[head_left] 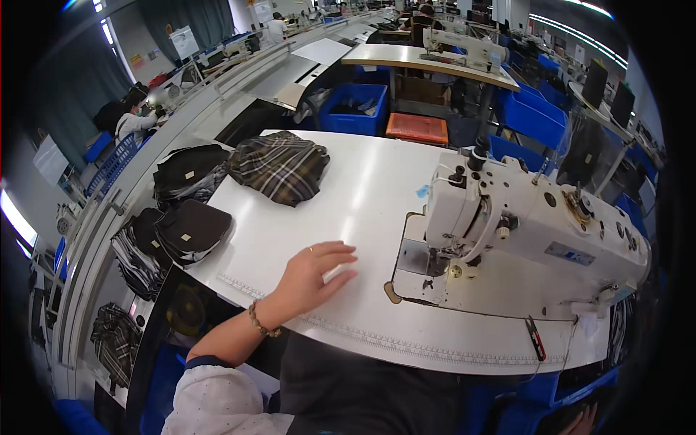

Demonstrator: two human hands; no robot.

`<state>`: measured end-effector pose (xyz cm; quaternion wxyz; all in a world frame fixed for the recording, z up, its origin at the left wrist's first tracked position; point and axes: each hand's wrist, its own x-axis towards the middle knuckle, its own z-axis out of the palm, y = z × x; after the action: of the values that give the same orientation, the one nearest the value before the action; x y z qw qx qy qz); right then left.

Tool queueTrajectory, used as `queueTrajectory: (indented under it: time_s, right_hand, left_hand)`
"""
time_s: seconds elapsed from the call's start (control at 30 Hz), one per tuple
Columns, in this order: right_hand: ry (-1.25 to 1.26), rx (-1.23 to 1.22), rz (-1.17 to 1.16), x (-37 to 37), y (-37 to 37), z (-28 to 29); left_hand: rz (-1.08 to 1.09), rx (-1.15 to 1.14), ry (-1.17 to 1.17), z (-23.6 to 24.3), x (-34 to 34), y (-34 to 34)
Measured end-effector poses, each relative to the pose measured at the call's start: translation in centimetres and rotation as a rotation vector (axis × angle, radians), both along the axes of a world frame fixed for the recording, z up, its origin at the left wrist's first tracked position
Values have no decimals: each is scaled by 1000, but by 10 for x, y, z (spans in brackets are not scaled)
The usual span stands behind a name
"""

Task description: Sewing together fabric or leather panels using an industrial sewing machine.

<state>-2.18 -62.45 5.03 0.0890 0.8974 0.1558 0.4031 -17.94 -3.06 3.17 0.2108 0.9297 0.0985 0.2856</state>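
My left hand (315, 279) hovers over or rests lightly on the white sewing table (377, 174), fingers stretched and thumb apart, with nothing in it. It is to the left of the white industrial sewing machine (536, 217). At the lower right rim, only the fingers of my right hand (582, 420) show; they look stretched out beside a blue bin (573, 388), and I see nothing in them. Beyond my left hand lies a bunched brown plaid cloth piece (283, 167). Red-handled thread snips (536, 339) lie near the table's front edge.
Stacks of dark, rounded sewn pieces (192, 228) lie along the table's left edge, with another dark stack (188, 174) behind. A plaid piece (116, 337) sits lower left. Past the table stand a blue crate (354, 109) and an orange-red one (417, 128). People work farther off.
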Motion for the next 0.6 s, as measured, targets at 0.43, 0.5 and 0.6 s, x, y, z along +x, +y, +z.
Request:
queueTrajectory:
  time_s: [0.43, 0.5, 0.6]
  right_hand:
    - [287, -130, 1420, 48, 306, -11]
    - [327, -94, 1612, 46, 331, -13]
    - [827, 59, 1632, 42, 357, -24]
  left_hand:
    - [363, 554, 153, -13, -2, 174]
    - [354, 545, 78, -5, 2, 160]
    - [183, 122, -73, 14, 8, 99]
